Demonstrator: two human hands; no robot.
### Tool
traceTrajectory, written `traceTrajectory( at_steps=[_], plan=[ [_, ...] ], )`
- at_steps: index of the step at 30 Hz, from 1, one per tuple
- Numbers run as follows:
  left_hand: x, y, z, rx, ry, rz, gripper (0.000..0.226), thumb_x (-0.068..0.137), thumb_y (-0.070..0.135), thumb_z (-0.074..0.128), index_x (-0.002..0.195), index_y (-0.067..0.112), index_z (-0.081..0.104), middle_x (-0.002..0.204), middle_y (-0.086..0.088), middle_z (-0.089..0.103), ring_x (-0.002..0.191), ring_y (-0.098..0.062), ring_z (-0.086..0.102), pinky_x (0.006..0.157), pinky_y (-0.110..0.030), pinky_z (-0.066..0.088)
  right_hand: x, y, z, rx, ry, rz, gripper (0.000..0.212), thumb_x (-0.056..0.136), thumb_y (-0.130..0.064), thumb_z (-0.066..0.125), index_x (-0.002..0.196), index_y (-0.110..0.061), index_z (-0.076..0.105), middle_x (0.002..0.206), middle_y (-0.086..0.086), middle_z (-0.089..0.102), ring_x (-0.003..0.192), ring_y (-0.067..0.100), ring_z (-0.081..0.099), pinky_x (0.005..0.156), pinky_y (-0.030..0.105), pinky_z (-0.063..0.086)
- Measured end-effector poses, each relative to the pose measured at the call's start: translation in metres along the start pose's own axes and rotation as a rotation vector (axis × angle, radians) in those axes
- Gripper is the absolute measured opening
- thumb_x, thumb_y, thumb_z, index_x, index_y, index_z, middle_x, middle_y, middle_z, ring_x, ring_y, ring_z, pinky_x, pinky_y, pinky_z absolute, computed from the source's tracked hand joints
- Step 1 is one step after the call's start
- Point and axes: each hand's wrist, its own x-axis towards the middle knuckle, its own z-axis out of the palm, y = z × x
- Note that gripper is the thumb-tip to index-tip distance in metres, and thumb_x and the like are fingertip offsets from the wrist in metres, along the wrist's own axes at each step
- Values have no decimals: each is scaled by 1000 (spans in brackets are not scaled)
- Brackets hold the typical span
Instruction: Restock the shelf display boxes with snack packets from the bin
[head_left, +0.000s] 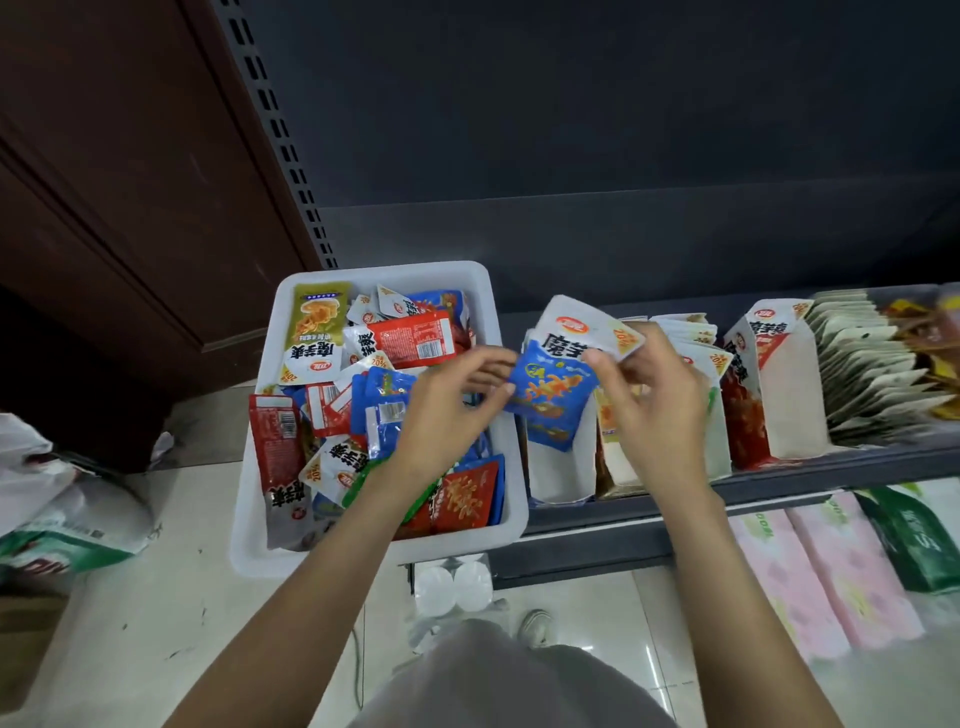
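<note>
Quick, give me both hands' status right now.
Left hand: fingers pinch the left edge of the blue snack packet.
Right hand: fingers grip the same packet near its white top, above the leftmost display box.

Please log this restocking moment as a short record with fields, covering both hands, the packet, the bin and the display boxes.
left hand: pinches the blue packet's left edge
right hand: grips the packet's top
blue packet: held above the leftmost display box
bin: white, full of mixed packets, left of the shelf
red-printed box: farther right on the shelf
</note>
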Motion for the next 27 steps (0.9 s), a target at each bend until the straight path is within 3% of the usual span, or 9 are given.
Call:
traceTrajectory(
  at_steps=[4,8,11,14,16,19,22,25,27],
  plan=[
    [11,0,26,193,-202,102,35,89,22,63,123,17,56,112,5,64,105,-3,54,85,-20,45,-12,20,-15,-208,124,-108,23,91,-31,59,96,-9,61,75,4,69,59,15,61,50,27,46],
    [16,-13,36,321,-148,109,26,90,21,60,116,15,60,106,1,67,100,-14,58,82,-35,50,-22,48,1,-282,31,-78,24,91,-31,58,99,-8,61,76,5,70,61,19,65,49,29,48],
    [15,-26,38,413,-96,100,18,90,19,59,106,14,66,97,-1,69,91,-15,60,74,-40,53,-27,65,18,-360,-63,-78,20,89,-23,65,102,-8,62,78,7,71,62,22,66,51,21,42],
    [10,-32,33,378,-37,65,22,90,18,59,112,19,64,100,4,67,91,-9,60,76,-30,53,-27,65,24,-244,-79,38,22,88,-16,66,109,-11,62,90,3,71,74,16,68,57,24,51],
    [2,-36,22,321,-17,29,24,90,17,60,113,21,62,100,7,64,89,-3,58,75,-19,49,-25,58,17,-93,16,128,26,89,-9,64,115,-12,60,103,1,69,88,11,65,72,28,57],
    [-19,-50,-3,244,-95,-52,11,87,17,64,98,20,63,89,10,64,82,-1,59,73,-15,47,-22,41,7,-82,59,77,26,87,-2,62,112,-11,62,104,0,67,93,10,63,77,25,54],
    [-42,-65,-25,277,-351,-161,19,82,28,71,99,22,64,91,9,66,84,-1,60,75,-21,47,-28,19,19,-88,-253,-67,20,85,-4,65,102,-16,66,93,-7,67,83,7,62,73,18,49],
    [-53,-74,-32,416,-557,-235,54,76,49,71,124,29,55,116,8,59,104,-6,54,89,-27,45,-41,9,47,-312,-618,-163,16,87,-22,65,103,-22,67,92,-8,67,89,13,58,72,24,43],
    [-55,-75,-29,463,-652,-259,71,74,54,70,136,32,42,129,8,50,118,-9,44,98,-32,40,-46,7,58,-441,-701,-140,19,89,-28,61,107,-24,66,97,-6,67,96,17,58,75,30,46]
  ],
)
